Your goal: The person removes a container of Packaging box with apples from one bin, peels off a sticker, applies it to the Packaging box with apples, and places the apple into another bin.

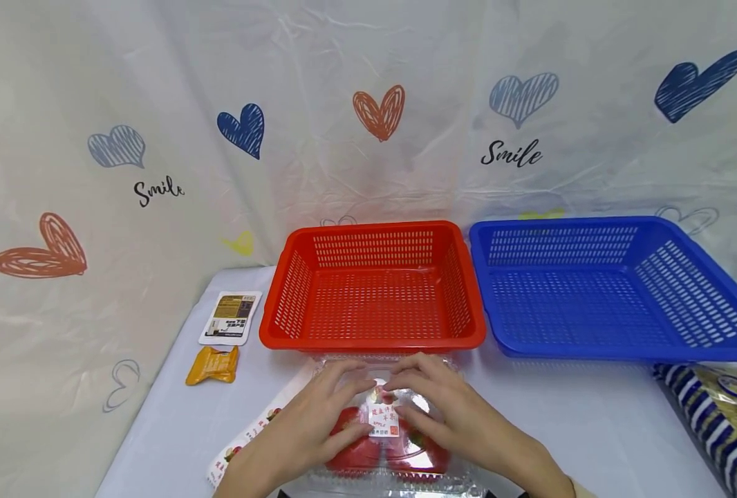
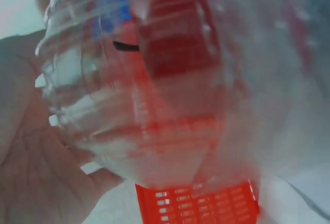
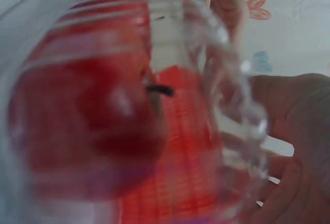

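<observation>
A clear plastic clamshell box (image 1: pixel 399 482) with red apples (image 1: pixel 418 453) inside lies at the front middle of the table. On its lid sits a white label (image 1: pixel 384 422) with printed apples and red writing. My left hand (image 1: pixel 312 425) rests on the lid's left side, fingertips near the label. From the other side my right hand (image 1: pixel 452 415) lies over the lid, its fingers spread and slightly bent. The right wrist view shows an apple with a dark stem (image 3: pixel 161 89) through the clear plastic. Partly under my left forearm runs a strip of apple labels (image 1: pixel 244 443).
Directly behind the box stands a red basket (image 1: pixel 375 343), with a blue basket (image 1: pixel 599 351) to its right. At the left are a white pouch (image 1: pixel 230 318) and an orange packet (image 1: pixel 213 365). A striped bag (image 1: pixel 717 422) lies at the right edge.
</observation>
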`<action>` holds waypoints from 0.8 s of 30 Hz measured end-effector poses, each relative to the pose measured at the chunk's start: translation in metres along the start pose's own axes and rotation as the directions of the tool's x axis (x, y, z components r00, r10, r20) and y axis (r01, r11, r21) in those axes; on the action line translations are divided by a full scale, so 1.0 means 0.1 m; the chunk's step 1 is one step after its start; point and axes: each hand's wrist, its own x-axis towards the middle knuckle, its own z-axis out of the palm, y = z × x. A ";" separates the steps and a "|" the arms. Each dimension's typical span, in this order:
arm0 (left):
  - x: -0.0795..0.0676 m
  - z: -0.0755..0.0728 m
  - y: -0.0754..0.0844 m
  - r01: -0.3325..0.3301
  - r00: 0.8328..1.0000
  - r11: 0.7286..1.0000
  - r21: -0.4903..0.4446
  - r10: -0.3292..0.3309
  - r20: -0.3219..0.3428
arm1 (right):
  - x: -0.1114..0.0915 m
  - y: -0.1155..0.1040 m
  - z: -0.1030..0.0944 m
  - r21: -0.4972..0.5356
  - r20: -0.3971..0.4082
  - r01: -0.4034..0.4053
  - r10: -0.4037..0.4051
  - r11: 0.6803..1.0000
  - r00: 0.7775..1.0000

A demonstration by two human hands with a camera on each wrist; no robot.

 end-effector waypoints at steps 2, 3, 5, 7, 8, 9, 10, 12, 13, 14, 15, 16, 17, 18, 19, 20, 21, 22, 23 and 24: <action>-0.03 0.01 -0.02 -0.005 1.000 1.000 0.027 0.004 0.011 | -0.03 0.02 -0.01 -0.050 0.026 0.011 -0.010 0.999 1.000; -0.04 0.01 -0.03 -0.011 1.000 0.999 0.035 0.010 0.015 | -0.05 0.03 -0.01 -0.073 0.035 0.014 -0.011 0.997 0.999; -0.06 0.02 -0.05 -0.020 1.000 0.999 0.046 0.019 0.024 | -0.08 0.05 -0.02 -0.117 0.050 0.008 -0.002 0.993 0.999; -0.06 0.03 -0.07 -0.019 0.999 0.998 0.055 0.017 0.039 | -0.10 0.07 -0.02 -0.140 0.066 -0.001 0.010 0.990 0.998; -0.07 0.03 -0.07 -0.016 0.999 0.998 0.056 0.013 0.052 | -0.11 0.08 -0.02 -0.153 0.076 -0.006 0.017 0.988 0.997; -0.07 0.04 -0.08 -0.011 0.998 0.998 0.058 0.007 0.065 | -0.12 0.09 -0.02 -0.164 0.089 -0.009 0.023 0.986 0.996; -0.07 0.04 -0.08 -0.006 0.997 0.998 0.062 0.002 0.072 | -0.12 0.09 -0.02 -0.173 0.102 -0.013 0.031 0.985 0.994; -0.08 0.05 -0.09 -0.006 0.997 0.997 0.073 0.000 0.078 | -0.14 0.10 0.00 -0.190 0.121 -0.011 0.035 0.982 0.992; -0.08 0.06 -0.09 -0.006 0.997 0.997 0.077 0.000 0.077 | -0.14 0.10 0.01 -0.201 0.129 -0.015 0.042 0.979 0.991; -0.09 0.06 -0.10 -0.013 0.998 0.997 0.080 0.007 0.069 | -0.15 0.11 0.02 -0.211 0.136 -0.013 0.043 0.977 0.990; -0.09 0.07 -0.11 -0.020 0.998 0.996 0.084 0.015 0.060 | -0.15 0.11 0.03 -0.216 0.139 -0.012 0.043 0.976 0.989; -0.10 0.07 -0.11 -0.028 0.998 0.996 0.087 0.023 0.052 | -0.15 0.11 0.04 -0.222 0.139 -0.009 0.040 0.975 0.990; -0.10 0.08 -0.12 -0.030 0.998 0.996 0.087 0.026 0.050 | -0.16 0.12 0.05 -0.233 0.136 -0.002 0.035 0.972 0.990; -0.10 0.08 -0.12 -0.029 0.998 0.996 0.085 0.025 0.051 | -0.16 0.12 0.06 -0.240 0.137 -0.001 0.035 0.971 0.990; -0.10 0.08 -0.13 -0.023 0.998 0.997 0.077 0.019 0.053 | -0.16 0.12 0.07 -0.247 0.135 0.001 0.034 0.969 0.990; -0.10 0.08 -0.13 -0.019 0.998 0.997 0.071 0.014 0.057 | -0.16 0.13 0.08 -0.255 0.135 0.009 0.026 0.967 0.990; -0.10 0.08 -0.13 -0.012 0.998 0.998 0.063 0.008 0.063 | -0.17 0.13 0.08 -0.261 0.134 0.015 0.021 0.965 0.991; -0.10 0.08 -0.13 -0.007 0.998 0.999 0.054 0.004 0.068 | -0.17 0.13 0.08 -0.269 0.133 0.021 0.015 0.963 0.991; -0.10 0.08 -0.14 -0.006 0.998 0.999 0.043 0.003 0.070 | -0.17 0.13 0.08 -0.276 0.132 0.028 0.009 0.961 0.991; -0.09 0.08 -0.14 -0.006 0.997 0.999 0.034 0.004 0.073 | -0.17 0.14 0.08 -0.282 0.131 0.034 0.004 0.959 0.991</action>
